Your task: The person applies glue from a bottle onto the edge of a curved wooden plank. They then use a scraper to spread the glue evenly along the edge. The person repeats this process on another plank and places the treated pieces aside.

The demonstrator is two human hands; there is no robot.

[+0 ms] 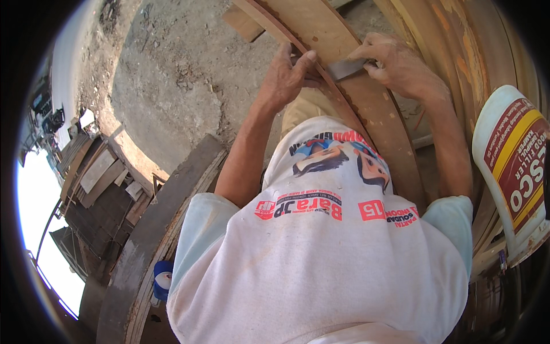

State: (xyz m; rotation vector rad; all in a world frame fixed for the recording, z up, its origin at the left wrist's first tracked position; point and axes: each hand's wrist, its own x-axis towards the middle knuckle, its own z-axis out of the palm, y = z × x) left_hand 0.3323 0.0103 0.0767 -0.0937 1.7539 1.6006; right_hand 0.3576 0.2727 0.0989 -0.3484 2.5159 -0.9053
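Note:
A long curved wooden board (pixel 375 100) with a raised rim runs from the top of the view down past my right side. My left hand (pixel 288 74) is closed around the rim, thumb on top and fingers tucked behind it. In my right hand (pixel 398 63) is a flat grey putty scraper (pixel 346 69), pinched between thumb and fingers. Its blade lies against the board beside the rim, close to my left thumb. Small orange-brown patches mark the board's face. Whatever handle the scraper has is hidden by my fingers.
More curved wooden pieces (pixel 458 40) stand at the upper right. A white plastic container (pixel 510 172) with a brown and yellow label is at the far right. Left of me lie a grey curved beam (pixel 172 200), a blue object (pixel 162 280) and scrap boards (pixel 100 172) on rough ground.

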